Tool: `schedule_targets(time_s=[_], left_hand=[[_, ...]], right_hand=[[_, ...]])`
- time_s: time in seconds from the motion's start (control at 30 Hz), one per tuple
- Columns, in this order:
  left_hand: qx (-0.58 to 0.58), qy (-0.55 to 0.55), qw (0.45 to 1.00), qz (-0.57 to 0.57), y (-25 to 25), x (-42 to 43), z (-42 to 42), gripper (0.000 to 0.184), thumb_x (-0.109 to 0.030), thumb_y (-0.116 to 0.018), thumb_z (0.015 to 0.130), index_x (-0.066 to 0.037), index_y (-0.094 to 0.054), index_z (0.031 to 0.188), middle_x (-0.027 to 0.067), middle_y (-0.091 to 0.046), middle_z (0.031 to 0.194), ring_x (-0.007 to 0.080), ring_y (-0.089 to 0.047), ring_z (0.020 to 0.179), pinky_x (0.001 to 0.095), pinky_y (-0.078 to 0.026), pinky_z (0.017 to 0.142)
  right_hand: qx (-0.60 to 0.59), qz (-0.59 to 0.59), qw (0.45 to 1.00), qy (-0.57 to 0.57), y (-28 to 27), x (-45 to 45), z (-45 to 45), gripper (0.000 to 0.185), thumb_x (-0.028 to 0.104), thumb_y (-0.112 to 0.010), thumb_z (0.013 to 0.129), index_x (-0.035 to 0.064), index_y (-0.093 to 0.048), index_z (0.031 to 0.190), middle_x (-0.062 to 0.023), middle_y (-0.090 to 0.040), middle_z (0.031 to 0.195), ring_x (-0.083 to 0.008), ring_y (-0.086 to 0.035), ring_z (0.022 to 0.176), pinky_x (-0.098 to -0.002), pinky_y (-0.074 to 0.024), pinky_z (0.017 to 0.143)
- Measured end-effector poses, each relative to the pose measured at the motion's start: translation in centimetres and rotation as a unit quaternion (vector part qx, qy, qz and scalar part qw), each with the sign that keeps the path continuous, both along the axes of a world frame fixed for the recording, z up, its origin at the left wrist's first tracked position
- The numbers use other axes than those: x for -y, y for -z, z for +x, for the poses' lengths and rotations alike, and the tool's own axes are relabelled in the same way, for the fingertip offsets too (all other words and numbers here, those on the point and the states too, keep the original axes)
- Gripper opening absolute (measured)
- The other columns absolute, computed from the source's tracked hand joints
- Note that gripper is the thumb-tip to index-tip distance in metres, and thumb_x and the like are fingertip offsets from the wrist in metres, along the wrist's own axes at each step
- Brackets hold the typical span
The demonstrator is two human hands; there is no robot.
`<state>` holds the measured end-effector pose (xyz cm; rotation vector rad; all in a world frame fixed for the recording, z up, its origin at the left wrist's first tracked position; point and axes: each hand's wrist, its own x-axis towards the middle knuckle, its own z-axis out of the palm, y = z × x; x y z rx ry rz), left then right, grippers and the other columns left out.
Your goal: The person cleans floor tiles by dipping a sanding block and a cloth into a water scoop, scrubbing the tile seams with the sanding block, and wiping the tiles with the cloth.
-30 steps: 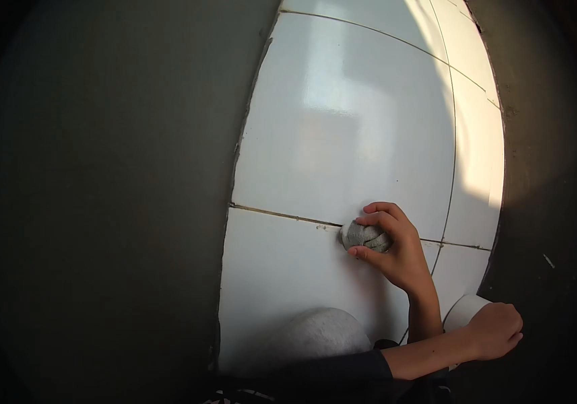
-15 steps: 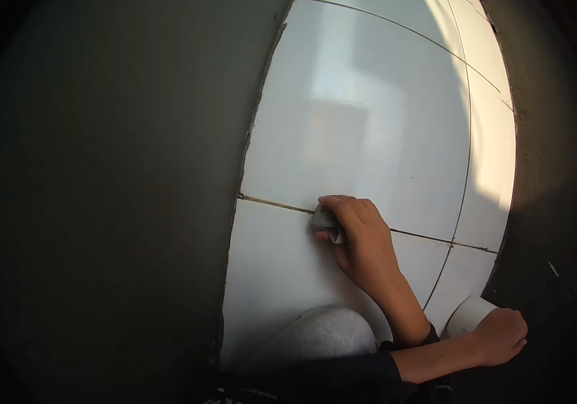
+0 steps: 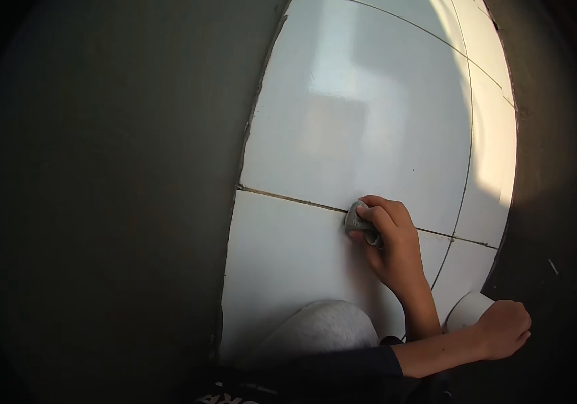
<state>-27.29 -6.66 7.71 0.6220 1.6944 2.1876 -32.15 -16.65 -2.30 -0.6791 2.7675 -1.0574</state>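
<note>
My right hand is closed around a folded grey pad, either cloth or abrasive sheet; I cannot tell which. It is pressed on the dark joint line between white tiles, with the fingers bent over its top and the thumb below. My left arm crosses in front toward the right. At the lower right, my left hand is curled at the edge of a white round container, whose far side the hand hides. The fingers appear to grip it.
A dark grey surface borders the tiles on the left, along a rough edge. Another dark strip lies to the right, with a small pale scrap on it. My light grey knee rests at the bottom. Sunlight falls on the upper right tiles.
My right hand has slid to the right along the joint with the grey pad. My left hand stays by the white container, and the view has shifted slightly.
</note>
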Motion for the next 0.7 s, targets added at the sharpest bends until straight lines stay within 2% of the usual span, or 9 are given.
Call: schedule_targets(time_s=[0.03, 0.07, 0.13, 0.17, 0.33, 0.47, 0.6, 0.7], left_hand=[[-0.014, -0.065, 0.998, -0.003, 0.1, -0.4, 0.3, 0.03, -0.03, -0.054, 0.073, -0.005, -0.064, 0.059, 0.0142, -0.061, 0.059, 0.0332, -0.062, 0.06, 0.0449, -0.049, 0.053], [-0.015, -0.063, 0.998, -0.004, -0.1, 0.1, -0.1, 0.03, -0.03, -0.054, 0.073, -0.005, -0.064, 0.059, 0.0142, -0.061, 0.059, 0.0332, -0.062, 0.06, 0.0449, -0.049, 0.053], [-0.048, 0.031, 0.998, -0.019, 0.0, 1.2, -0.9, 0.03, -0.031, -0.054, 0.073, -0.005, -0.064, 0.059, 0.0142, -0.061, 0.06, 0.0331, -0.062, 0.06, 0.0444, -0.049, 0.053], [-0.046, 0.034, 0.998, -0.022, 0.1, 1.3, -0.9, 0.03, -0.031, -0.054, 0.073, -0.005, -0.064, 0.059, 0.0142, -0.061, 0.06, 0.0331, -0.062, 0.06, 0.0444, -0.049, 0.053], [-0.039, 0.037, 0.998, -0.023, 0.0, 1.5, -1.0, 0.03, -0.031, -0.054, 0.073, -0.006, -0.065, 0.06, 0.0144, -0.061, 0.06, 0.0327, -0.062, 0.06, 0.044, -0.049, 0.054], [-0.045, 0.04, 0.998, -0.021, -0.1, 1.3, -0.9, 0.031, -0.031, -0.054, 0.074, -0.006, -0.065, 0.06, 0.0145, -0.061, 0.06, 0.0325, -0.062, 0.061, 0.0439, -0.049, 0.054], [-0.048, 0.047, 0.998, -0.018, -0.1, 1.1, -0.9, 0.031, -0.031, -0.053, 0.075, -0.006, -0.065, 0.06, 0.0144, -0.061, 0.061, 0.0324, -0.062, 0.061, 0.0439, -0.049, 0.054], [-0.045, 0.047, 0.998, -0.018, 0.2, 1.0, -0.8, 0.031, -0.031, -0.053, 0.075, -0.006, -0.065, 0.06, 0.0141, -0.062, 0.061, 0.0324, -0.062, 0.061, 0.0439, -0.049, 0.055]], right_hand=[[-0.007, -0.013, 1.0, -0.019, 0.4, 1.2, -0.2, 0.037, -0.002, -0.069, 0.067, 0.0041, -0.057, 0.102, -0.0102, -0.058, 0.109, -0.0294, -0.054, 0.091, -0.037, -0.0483, 0.075], [-0.014, -0.034, 0.999, -0.034, 0.7, 2.9, -0.3, 0.037, -0.002, -0.068, 0.068, 0.0044, -0.057, 0.102, -0.0095, -0.058, 0.109, -0.0296, -0.054, 0.093, -0.037, -0.0481, 0.076], [-0.013, -0.058, 0.997, -0.048, 0.9, 5.9, -0.6, 0.035, -0.001, -0.067, 0.069, 0.0049, -0.057, 0.102, -0.0096, -0.058, 0.108, -0.03, -0.053, 0.092, -0.0369, -0.048, 0.077], [-0.011, -0.062, 0.997, -0.045, 0.9, 5.9, -0.6, 0.035, -0.001, -0.067, 0.069, 0.0049, -0.057, 0.102, -0.0096, -0.058, 0.108, -0.03, -0.053, 0.092, -0.0369, -0.048, 0.077], [0.011, 0.023, 1.0, -0.005, 0.2, 1.0, 0.1, 0.035, -0.002, -0.069, 0.066, 0.0046, -0.06, 0.1, -0.0101, -0.058, 0.109, -0.03, -0.054, 0.093, -0.037, -0.0494, 0.075], [0.004, 0.047, 0.999, 0.017, -0.2, -1.5, 0.6, 0.036, -0.002, -0.07, 0.066, 0.0037, -0.06, 0.099, -0.0102, -0.059, 0.11, -0.0298, -0.055, 0.092, -0.0372, -0.0493, 0.074], [-0.024, -0.039, 0.999, -0.016, 0.9, 3.4, 0.0, 0.034, 0.0, -0.068, 0.068, 0.0041, -0.059, 0.101, -0.0103, -0.058, 0.109, -0.0291, -0.054, 0.093, -0.0365, -0.0489, 0.075], [-0.036, -0.044, 0.998, -0.031, 1.3, 5.5, -0.3, 0.034, 0.0, -0.068, 0.069, 0.0044, -0.059, 0.102, -0.0103, -0.058, 0.109, -0.0287, -0.054, 0.094, -0.0365, -0.0489, 0.075]])
